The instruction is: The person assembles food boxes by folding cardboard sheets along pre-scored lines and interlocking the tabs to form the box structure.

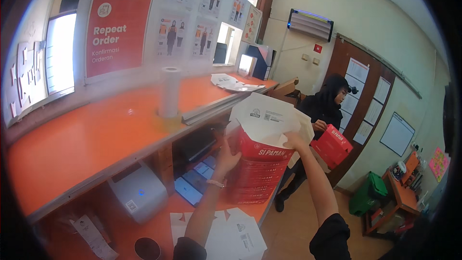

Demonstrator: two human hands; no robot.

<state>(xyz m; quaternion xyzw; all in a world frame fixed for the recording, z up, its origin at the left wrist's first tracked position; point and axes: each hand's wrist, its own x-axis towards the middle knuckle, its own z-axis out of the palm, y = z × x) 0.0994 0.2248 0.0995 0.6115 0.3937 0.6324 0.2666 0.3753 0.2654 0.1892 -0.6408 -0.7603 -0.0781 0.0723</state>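
Observation:
A tall stack of nested red cardboard food boxes (257,183) stands at the right edge of the lower counter. The top box has its pale inner flaps (269,113) spread outward. My left hand (226,159) rests against the stack's left side near the top, thumb and fingers apart. Over the right rim of the top box, my right hand (294,142) is closed on the cardboard, with some fingertips hidden. Under my left forearm lies a flat, pale box blank (243,236).
Beyond the stack, another person (325,101) holds a red box (333,145). A paper roll (169,91) stands on the orange raised counter (96,135). Below are a grey printer (139,195), phones (188,190), and a dark round cup (147,249). A green bin (368,193) stands on the floor.

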